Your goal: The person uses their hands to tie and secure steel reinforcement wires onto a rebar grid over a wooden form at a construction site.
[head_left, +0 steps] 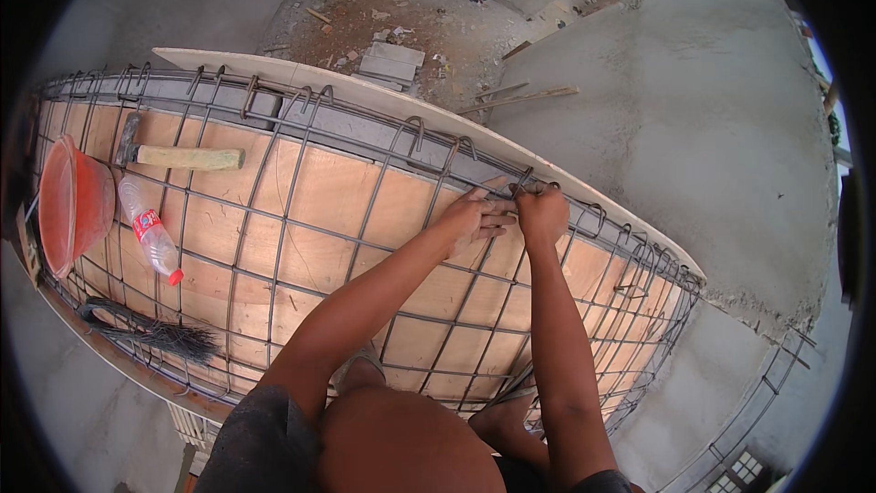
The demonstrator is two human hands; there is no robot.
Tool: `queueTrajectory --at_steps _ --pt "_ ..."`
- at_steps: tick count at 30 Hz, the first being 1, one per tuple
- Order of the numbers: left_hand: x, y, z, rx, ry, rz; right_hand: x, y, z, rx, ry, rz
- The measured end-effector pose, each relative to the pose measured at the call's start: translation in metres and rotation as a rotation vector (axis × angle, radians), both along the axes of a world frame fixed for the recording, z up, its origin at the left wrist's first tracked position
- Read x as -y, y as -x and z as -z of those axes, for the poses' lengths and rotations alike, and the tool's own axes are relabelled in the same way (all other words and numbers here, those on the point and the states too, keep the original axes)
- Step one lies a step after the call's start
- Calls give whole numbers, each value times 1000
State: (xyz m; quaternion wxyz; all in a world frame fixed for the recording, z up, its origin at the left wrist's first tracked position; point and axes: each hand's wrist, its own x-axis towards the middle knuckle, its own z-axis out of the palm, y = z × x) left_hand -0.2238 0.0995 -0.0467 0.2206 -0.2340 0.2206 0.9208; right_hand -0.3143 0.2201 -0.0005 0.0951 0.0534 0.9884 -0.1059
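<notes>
I have both hands at the far edge of a steel rebar grid [287, 220] that lies over plywood sheeting [315, 192]. My left hand [472, 219] rests by a bar crossing, its fingers stretched out and apart, pointing toward the other hand. Right beside it, my right hand [544, 212] is closed in a fist at the edge bars. Its fingers hide whatever is in them. Hooked bar ends [467, 148] stand up along that edge near both hands.
At the left on the grid are a hammer [190, 158] with a wooden handle, a red plastic bowl [80, 205], a clear bottle [153, 233] with a red cap, and a bundle of dark wire [155, 333]. Beyond the board edge [365, 89], a rubble-strewn floor [347, 14] lies lower down.
</notes>
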Motion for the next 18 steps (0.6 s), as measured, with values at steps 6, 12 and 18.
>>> queueTrajectory --at_steps 6,12,18 --pt "6 0 8 -56 79 118 19 -4 -11 46 -126 -13" --pt "-4 -1 0 -35 331 117 -17 12 -5 252 268 -106" --pt "3 -2 1 -25 467 88 -23 -34 8 -72 610 -81"
